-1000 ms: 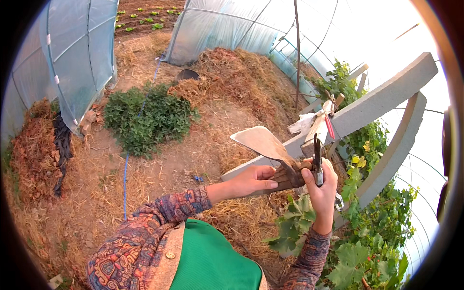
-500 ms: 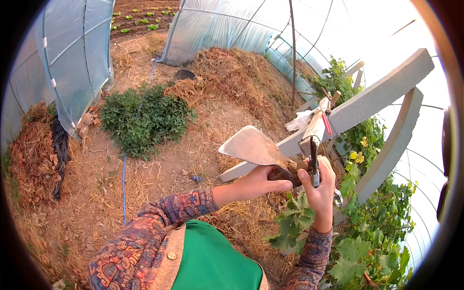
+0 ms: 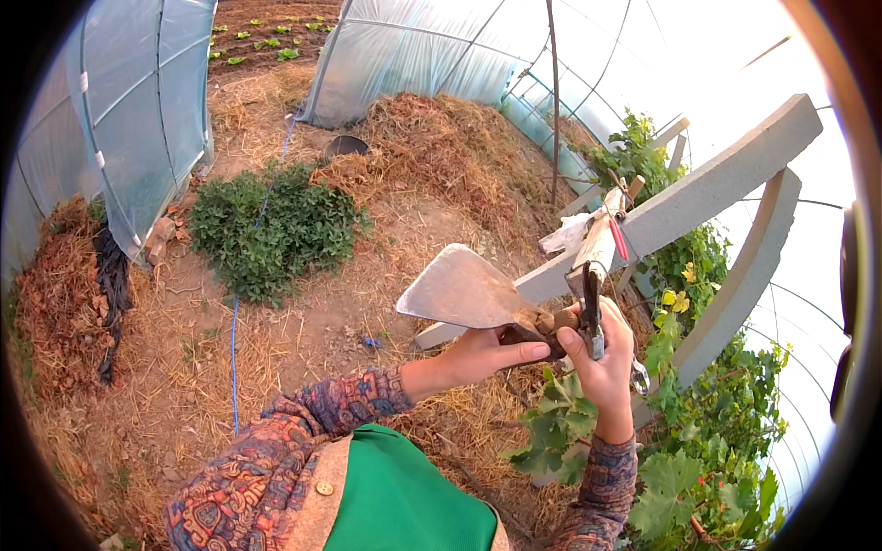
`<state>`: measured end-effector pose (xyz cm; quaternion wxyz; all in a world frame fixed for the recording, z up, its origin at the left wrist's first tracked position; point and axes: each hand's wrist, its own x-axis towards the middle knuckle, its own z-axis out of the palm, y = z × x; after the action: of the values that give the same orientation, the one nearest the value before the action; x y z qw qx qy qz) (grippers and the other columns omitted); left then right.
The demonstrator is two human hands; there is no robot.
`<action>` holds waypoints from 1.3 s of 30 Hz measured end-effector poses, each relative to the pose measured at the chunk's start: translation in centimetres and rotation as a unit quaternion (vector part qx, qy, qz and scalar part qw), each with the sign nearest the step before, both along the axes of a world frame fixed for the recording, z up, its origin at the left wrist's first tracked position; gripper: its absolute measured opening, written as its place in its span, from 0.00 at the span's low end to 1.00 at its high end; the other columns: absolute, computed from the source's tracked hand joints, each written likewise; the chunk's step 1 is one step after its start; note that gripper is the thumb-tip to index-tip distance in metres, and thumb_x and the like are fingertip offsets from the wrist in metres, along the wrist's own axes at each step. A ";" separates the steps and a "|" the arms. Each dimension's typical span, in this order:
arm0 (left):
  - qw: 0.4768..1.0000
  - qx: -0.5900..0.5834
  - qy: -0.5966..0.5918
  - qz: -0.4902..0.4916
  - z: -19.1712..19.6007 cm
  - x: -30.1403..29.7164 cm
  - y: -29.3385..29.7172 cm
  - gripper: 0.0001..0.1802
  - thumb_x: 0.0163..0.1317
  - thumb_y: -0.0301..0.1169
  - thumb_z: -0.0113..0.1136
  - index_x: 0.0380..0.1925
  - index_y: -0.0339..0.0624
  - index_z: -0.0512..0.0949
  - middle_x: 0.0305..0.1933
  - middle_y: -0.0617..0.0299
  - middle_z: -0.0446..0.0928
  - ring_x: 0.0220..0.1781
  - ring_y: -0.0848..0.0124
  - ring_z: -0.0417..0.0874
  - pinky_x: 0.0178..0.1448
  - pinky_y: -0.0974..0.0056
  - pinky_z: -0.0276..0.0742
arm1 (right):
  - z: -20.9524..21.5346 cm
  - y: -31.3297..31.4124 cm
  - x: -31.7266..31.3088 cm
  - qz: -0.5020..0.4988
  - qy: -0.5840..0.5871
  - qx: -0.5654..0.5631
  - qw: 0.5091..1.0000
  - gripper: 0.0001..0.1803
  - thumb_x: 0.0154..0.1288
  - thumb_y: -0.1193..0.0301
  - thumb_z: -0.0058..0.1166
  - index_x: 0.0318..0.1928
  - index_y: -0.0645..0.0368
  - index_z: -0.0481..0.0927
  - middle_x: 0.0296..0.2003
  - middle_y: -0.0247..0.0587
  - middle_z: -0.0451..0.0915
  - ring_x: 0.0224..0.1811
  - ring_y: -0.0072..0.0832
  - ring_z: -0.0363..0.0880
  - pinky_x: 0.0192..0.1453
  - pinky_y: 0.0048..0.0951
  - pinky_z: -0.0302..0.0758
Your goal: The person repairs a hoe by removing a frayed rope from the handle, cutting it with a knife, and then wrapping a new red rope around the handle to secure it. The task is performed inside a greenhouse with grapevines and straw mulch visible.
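Note:
My left hand [image 3: 491,356] is closed round the socket end of a hoe head [image 3: 464,289]. Its broad, worn metal blade points up and to the left. A brown rounded piece [image 3: 562,320], like a wooden handle's end, shows at the socket. In my right hand [image 3: 602,363] is a hand tool [image 3: 591,312] with a black upper part and a silver end; its exact kind is unclear. My right thumb presses close to the brown piece. Fingers of both hands are partly hidden behind what they hold.
Slanting concrete posts [image 3: 726,179] stand at the right, with a wooden piece [image 3: 602,243] tied on and a red-handled item [image 3: 617,239]. Grapevines [image 3: 671,496] grow below. A green bushy plant [image 3: 276,230], blue hose [image 3: 235,367], dry straw heap [image 3: 450,156] and plastic sheeting [image 3: 147,101] lie beyond.
The hoe head has shifted slightly left and down, its blade turned a little. Both hands keep their grip and stay close together.

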<state>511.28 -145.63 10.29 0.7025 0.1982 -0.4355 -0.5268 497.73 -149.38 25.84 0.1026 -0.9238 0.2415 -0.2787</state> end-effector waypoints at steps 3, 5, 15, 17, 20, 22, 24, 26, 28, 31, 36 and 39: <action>1.000 -0.001 -0.018 -0.015 -0.4 0.5 -0.1 0.24 0.67 0.37 0.67 0.57 0.36 0.75 0.52 0.62 0.80 0.52 0.74 0.79 0.56 0.65 0.76 | -0.6 0.2 0.4 -0.003 -0.015 -0.037 0.999 0.17 0.61 0.61 0.67 0.34 0.63 0.79 0.29 0.43 0.75 0.32 0.41 0.71 0.39 0.37 0.68; 0.999 -0.001 -0.028 -0.015 -0.4 0.8 0.1 0.25 0.67 0.37 0.67 0.59 0.36 0.73 0.54 0.61 0.79 0.54 0.73 0.79 0.59 0.65 0.76 | -0.8 0.2 0.0 -0.004 -0.010 -0.050 0.999 0.18 0.61 0.61 0.68 0.38 0.63 0.79 0.30 0.43 0.76 0.33 0.42 0.73 0.40 0.37 0.70; 0.998 -0.010 0.052 -0.040 1.3 2.3 1.2 0.25 0.70 0.38 0.61 0.60 0.32 0.71 0.58 0.57 0.77 0.59 0.69 0.77 0.67 0.60 0.70 | -2.4 -2.9 -6.2 -0.116 -0.298 0.232 0.919 0.22 0.77 0.53 0.50 0.48 0.62 0.81 0.36 0.30 0.78 0.41 0.18 0.71 0.48 0.24 0.66; 0.994 -0.010 0.090 -0.055 1.6 3.1 1.6 0.25 0.71 0.37 0.59 0.60 0.32 0.71 0.59 0.56 0.77 0.61 0.68 0.77 0.68 0.59 0.69 | -2.6 -4.4 -6.9 -0.134 -0.326 0.257 0.900 0.23 0.78 0.53 0.48 0.47 0.62 0.81 0.37 0.32 0.79 0.42 0.20 0.72 0.50 0.25 0.67; 0.996 -0.017 0.067 -0.048 1.1 4.0 1.3 0.26 0.71 0.37 0.57 0.63 0.31 0.69 0.62 0.54 0.76 0.63 0.66 0.76 0.71 0.58 0.68 | -2.8 -5.3 -7.3 -0.113 -0.357 0.301 0.877 0.23 0.77 0.51 0.48 0.45 0.61 0.81 0.37 0.32 0.79 0.41 0.21 0.72 0.51 0.27 0.67; 0.994 -0.019 0.072 -0.076 1.8 4.5 1.6 0.29 0.72 0.38 0.57 0.65 0.30 0.67 0.64 0.53 0.74 0.65 0.65 0.76 0.72 0.57 0.68 | -3.1 -5.7 -7.4 -0.142 -0.331 0.273 0.892 0.23 0.77 0.51 0.49 0.45 0.60 0.81 0.36 0.32 0.79 0.40 0.19 0.71 0.49 0.25 0.67; 0.993 -0.021 0.096 -0.071 1.8 4.7 1.8 0.29 0.72 0.38 0.57 0.66 0.30 0.67 0.65 0.52 0.73 0.66 0.64 0.75 0.73 0.57 0.68 | -3.3 -6.3 -7.3 -0.175 -0.291 0.225 0.913 0.24 0.75 0.49 0.51 0.43 0.60 0.81 0.33 0.29 0.77 0.37 0.16 0.68 0.44 0.22 0.64; 0.993 -0.018 0.098 -0.063 1.9 4.8 2.1 0.31 0.72 0.40 0.56 0.67 0.30 0.65 0.64 0.51 0.74 0.65 0.63 0.77 0.71 0.56 0.70 | -3.7 -7.5 -7.7 -0.215 -0.275 0.182 0.919 0.24 0.74 0.48 0.53 0.42 0.59 0.82 0.32 0.27 0.77 0.35 0.16 0.67 0.42 0.22 0.63; 0.996 -0.007 0.077 -0.045 2.0 5.1 2.6 0.34 0.72 0.43 0.54 0.69 0.30 0.62 0.62 0.50 0.76 0.61 0.61 0.80 0.67 0.55 0.74 | -3.5 -8.8 -8.1 -0.258 -0.246 0.135 0.925 0.25 0.72 0.47 0.56 0.41 0.59 0.82 0.30 0.27 0.76 0.31 0.15 0.66 0.38 0.23 0.64; 0.996 -0.020 0.076 -0.039 0.8 5.8 2.6 0.36 0.72 0.45 0.55 0.70 0.31 0.61 0.60 0.49 0.77 0.58 0.60 0.81 0.64 0.53 0.77 | -1.7 -10.0 -7.1 -0.331 -0.173 0.027 0.927 0.26 0.70 0.46 0.58 0.42 0.60 0.82 0.28 0.29 0.75 0.29 0.17 0.67 0.35 0.25 0.65; 0.997 -0.004 0.072 -0.030 0.0 5.7 2.8 0.37 0.72 0.47 0.56 0.69 0.30 0.62 0.59 0.49 0.77 0.58 0.60 0.81 0.63 0.54 0.77 | -0.2 -15.5 -6.0 -0.461 0.014 -0.076 0.884 0.45 0.60 0.28 0.49 0.49 0.61 0.83 0.41 0.51 0.86 0.47 0.49 0.85 0.50 0.46 0.78; 0.994 -0.002 0.092 -0.061 0.4 5.9 3.3 0.33 0.72 0.43 0.58 0.66 0.29 0.65 0.62 0.52 0.76 0.62 0.64 0.79 0.68 0.57 0.72 | -0.4 -18.6 -4.7 -0.494 0.130 -0.062 0.858 0.45 0.60 0.29 0.49 0.49 0.63 0.83 0.41 0.53 0.86 0.47 0.48 0.85 0.49 0.46 0.79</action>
<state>517.19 -142.35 10.71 0.7066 0.1210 -0.3815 -0.5835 493.00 -168.01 25.44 -0.1388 -0.7157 0.6592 -0.1845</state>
